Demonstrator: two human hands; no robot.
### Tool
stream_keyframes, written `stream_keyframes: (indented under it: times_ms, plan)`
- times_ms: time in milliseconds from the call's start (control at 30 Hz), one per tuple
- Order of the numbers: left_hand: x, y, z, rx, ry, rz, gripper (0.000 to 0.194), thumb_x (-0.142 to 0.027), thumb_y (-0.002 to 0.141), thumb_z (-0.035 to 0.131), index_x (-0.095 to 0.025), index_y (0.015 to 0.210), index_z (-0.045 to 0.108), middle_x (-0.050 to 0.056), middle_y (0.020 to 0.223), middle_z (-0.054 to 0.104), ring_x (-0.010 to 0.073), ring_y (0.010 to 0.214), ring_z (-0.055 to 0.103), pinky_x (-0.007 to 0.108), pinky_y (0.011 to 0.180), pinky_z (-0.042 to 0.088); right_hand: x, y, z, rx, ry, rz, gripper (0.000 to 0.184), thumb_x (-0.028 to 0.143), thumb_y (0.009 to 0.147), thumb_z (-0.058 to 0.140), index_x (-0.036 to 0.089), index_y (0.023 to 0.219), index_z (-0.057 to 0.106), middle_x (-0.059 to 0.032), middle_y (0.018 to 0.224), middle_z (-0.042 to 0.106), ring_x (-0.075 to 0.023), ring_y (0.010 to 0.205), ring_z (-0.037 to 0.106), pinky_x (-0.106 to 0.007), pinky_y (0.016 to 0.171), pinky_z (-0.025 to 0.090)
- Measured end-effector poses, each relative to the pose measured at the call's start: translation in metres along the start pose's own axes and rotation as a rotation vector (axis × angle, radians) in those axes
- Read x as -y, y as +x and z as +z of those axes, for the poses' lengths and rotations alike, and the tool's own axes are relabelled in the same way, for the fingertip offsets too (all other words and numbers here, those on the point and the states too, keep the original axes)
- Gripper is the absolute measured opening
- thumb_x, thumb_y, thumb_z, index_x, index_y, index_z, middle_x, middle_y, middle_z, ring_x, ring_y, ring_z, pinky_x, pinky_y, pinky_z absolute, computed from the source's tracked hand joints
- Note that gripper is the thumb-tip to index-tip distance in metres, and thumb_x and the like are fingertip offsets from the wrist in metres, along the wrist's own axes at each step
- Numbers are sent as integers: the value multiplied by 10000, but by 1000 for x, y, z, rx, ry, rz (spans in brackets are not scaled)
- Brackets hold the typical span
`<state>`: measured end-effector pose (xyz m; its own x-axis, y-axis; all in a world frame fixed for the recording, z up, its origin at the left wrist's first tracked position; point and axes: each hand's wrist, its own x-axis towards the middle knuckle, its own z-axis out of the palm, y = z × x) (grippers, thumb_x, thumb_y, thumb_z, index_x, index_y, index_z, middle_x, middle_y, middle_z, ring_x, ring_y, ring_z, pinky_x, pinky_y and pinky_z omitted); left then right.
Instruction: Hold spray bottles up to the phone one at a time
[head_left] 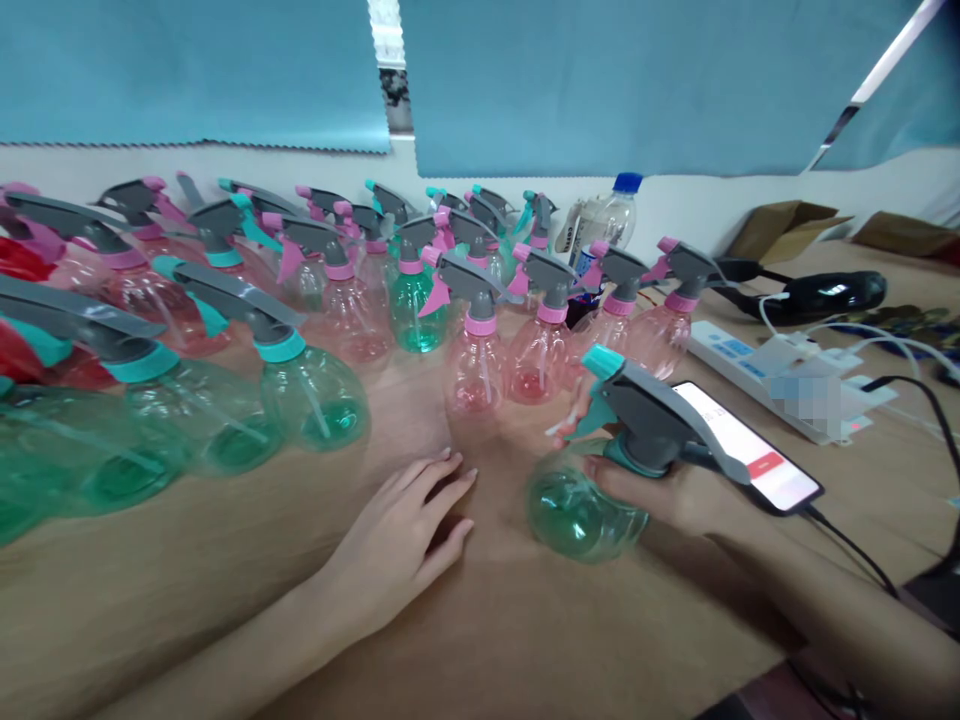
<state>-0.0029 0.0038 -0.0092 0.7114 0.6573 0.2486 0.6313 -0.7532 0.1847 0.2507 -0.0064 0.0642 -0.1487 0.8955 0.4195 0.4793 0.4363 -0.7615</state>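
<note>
My right hand point(652, 495) is wrapped round the neck of a green spray bottle point(574, 510) with a grey and teal trigger head. The bottle is tilted a little, its nozzle pointing up and to the left; whether its base touches the table cannot be made out. Palm down on the brown table point(420, 640), my left hand point(412, 520) holds nothing, with its fingers stretched out and slightly apart. Ahead of it stand several pink spray bottles point(476, 375) with grey and pink heads. To its left is a row of green spray bottles point(315, 395) with teal collars.
A lit phone point(750, 445) lies just beyond my right hand, its cable running right. Behind it are a white power strip point(787, 385) with plugged cables and a black object point(832, 293). A blue-capped clear bottle point(615, 215) and an open cardboard box point(784, 230) stand near the wall.
</note>
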Motion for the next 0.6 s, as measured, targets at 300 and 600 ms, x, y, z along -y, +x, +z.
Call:
stream_keyframes:
  times_ms: [300, 600]
  plan:
    - [0, 0, 0, -9, -1, 1, 348, -272, 945, 464, -152, 1266, 525, 126, 1250, 567, 279, 1174, 509, 447, 963, 444, -1, -1, 2, 163, 199, 24, 337, 131, 721, 539, 289, 998, 647, 4, 859, 722, -210, 884, 701, -347, 792, 587]
    - [1, 0, 2, -13, 3, 12, 351, -267, 948, 462, -143, 1272, 519, 129, 1270, 551, 275, 1189, 492, 449, 972, 434, 2, 3, 4, 171, 221, 16, 489, 120, 708, 540, 267, 1173, 572, -54, 1122, 683, -226, 921, 700, -326, 749, 605]
